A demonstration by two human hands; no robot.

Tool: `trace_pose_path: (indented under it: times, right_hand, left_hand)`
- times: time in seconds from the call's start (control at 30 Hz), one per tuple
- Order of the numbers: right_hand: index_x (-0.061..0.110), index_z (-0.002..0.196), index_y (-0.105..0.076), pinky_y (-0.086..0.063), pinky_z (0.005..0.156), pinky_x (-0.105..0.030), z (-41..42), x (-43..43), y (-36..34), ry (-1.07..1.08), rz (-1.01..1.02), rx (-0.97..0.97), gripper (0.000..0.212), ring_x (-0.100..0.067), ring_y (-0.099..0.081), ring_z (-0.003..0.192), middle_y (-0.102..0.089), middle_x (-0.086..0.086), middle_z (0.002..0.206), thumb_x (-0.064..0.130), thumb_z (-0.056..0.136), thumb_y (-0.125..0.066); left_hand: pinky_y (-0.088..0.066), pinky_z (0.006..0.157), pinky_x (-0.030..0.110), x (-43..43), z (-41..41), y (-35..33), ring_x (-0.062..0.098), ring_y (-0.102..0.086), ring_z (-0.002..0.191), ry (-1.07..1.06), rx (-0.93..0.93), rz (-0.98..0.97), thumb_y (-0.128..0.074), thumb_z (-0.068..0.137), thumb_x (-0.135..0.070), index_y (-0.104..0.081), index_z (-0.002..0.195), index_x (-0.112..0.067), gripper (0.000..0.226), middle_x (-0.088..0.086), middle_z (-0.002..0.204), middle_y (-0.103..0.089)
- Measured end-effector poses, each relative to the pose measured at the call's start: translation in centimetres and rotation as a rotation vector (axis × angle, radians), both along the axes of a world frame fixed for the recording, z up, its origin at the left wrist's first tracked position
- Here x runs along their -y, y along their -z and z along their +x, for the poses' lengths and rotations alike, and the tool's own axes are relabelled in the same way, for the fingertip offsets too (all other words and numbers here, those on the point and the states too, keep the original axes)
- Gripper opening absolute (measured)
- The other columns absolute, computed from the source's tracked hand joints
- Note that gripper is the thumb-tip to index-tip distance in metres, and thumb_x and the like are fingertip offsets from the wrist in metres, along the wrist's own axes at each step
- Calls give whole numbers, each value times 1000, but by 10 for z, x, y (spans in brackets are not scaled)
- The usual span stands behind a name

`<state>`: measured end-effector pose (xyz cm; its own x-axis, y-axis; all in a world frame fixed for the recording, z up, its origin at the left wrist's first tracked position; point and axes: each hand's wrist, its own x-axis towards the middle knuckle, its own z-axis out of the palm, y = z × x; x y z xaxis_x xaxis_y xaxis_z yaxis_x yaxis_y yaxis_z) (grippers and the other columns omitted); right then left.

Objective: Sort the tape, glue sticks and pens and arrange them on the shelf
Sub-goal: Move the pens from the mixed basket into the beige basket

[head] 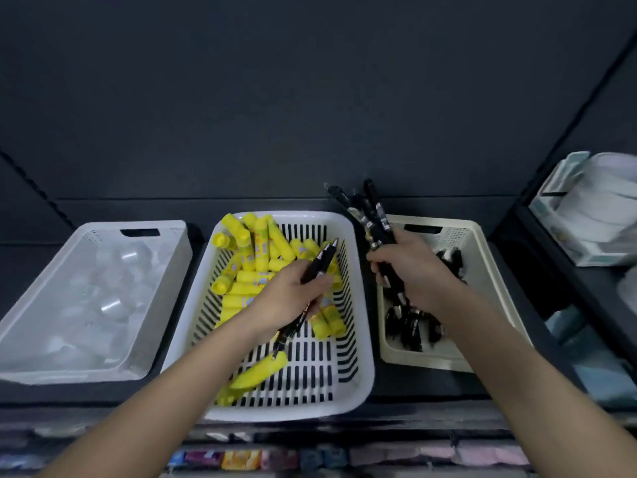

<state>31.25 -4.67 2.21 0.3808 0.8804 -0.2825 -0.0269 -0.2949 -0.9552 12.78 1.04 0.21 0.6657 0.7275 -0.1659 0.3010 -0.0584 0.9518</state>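
Observation:
Three baskets stand side by side on a dark shelf. The middle white slotted basket (358,339) holds several yellow glue sticks (248,257). Over it my left hand (289,298) is shut on two black pens (319,267), their tips pointing up and right. My right hand (413,267) grips a bundle of several black pens (368,212) above the left edge of the cream basket (482,257), which has more black pens (410,326) lying inside. The grey basket (34,339) on the left contains clear tape rolls (113,305).
The shelf's dark back wall rises behind the baskets. White and pale green boxed goods (593,215) fill the neighbouring shelf at right. Colourful small packets (241,458) line the shelf below, along the bottom of the view.

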Motion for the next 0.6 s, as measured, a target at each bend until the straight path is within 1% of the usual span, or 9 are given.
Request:
trace_pose_path:
  times: [0.1, 0.17, 0.23, 0.3, 0.4, 0.47, 0.5, 0.53, 0.6]
  right_hand:
    - [8, 84, -49, -38, 45, -29, 22, 15, 5, 95, -12, -105, 13, -19, -48, 50, -51, -8, 58, -5, 84, -52]
    - [7, 86, -52, -40, 43, -27, 36, 26, 10, 176, -17, -167, 14, -17, -50, 48, -53, -10, 62, -7, 83, -53]
    - [5, 90, -55, -41, 40, -23, 50, 35, 14, 254, -19, -226, 15, -13, -52, 46, -55, -10, 65, -8, 83, -53]
    - [4, 89, -56, -41, 39, -22, 62, 45, 19, 292, -27, -216, 16, -11, -51, 45, -55, -9, 65, -9, 83, -51]
    - [7, 85, -58, -39, 39, -22, 74, 56, 26, 289, -57, -135, 18, -11, -51, 45, -56, -4, 57, -8, 84, -48]
    - [8, 80, -59, -39, 39, -23, 79, 60, 31, 276, -89, -69, 20, -11, -51, 43, -57, -1, 49, -7, 84, -48]
    - [9, 79, -60, -40, 41, -23, 81, 62, 33, 269, -109, -38, 20, -11, -53, 43, -58, 0, 48, -6, 84, -48]
    - [9, 80, -61, -42, 42, -24, 82, 62, 35, 261, -128, -9, 18, -12, -55, 46, -60, 0, 51, -5, 84, -49]
    - [8, 90, -63, -48, 49, -26, 83, 63, 40, 235, -164, 63, 15, -17, -63, 60, -67, -5, 69, 0, 84, -53]
  left_hand:
    - [-35, 44, 24, 5, 37, -11, 13, -44, 43, -125, 122, -238, -51, 98, -17, -49, 77, -10, 23, 6, 59, -48]
    - [-37, 46, 23, 9, 64, -15, 12, -49, 47, -140, 182, -377, -52, 98, -20, -54, 83, -9, 19, 3, 58, -53]
    - [-42, 46, 22, 15, 91, -15, 12, -55, 49, -137, 222, -471, -52, 98, -20, -56, 86, -7, 18, 3, 60, -57]
    - [-46, 44, 20, 20, 115, -11, 11, -59, 48, -150, 227, -541, -52, 98, -16, -56, 83, -4, 19, 7, 65, -59]
    - [-48, 49, 23, 25, 144, -4, 15, -59, 57, -163, 179, -552, -47, 98, -8, -56, 84, -2, 18, 12, 72, -58]
    - [-51, 56, 28, 27, 156, 0, 20, -59, 67, -151, 124, -502, -45, 96, -1, -58, 94, 1, 14, 14, 78, -60]
    - [-53, 62, 31, 28, 161, 1, 23, -61, 74, -139, 87, -466, -44, 94, 2, -60, 102, 2, 18, 16, 84, -62]
    - [-53, 67, 34, 29, 164, 3, 27, -62, 80, -123, 56, -439, -43, 92, 5, -60, 108, 4, 24, 17, 90, -63]
    - [-47, 70, 36, 31, 166, 5, 28, -58, 83, -93, 0, -388, -42, 89, 6, -56, 115, 9, 30, 20, 93, -59]
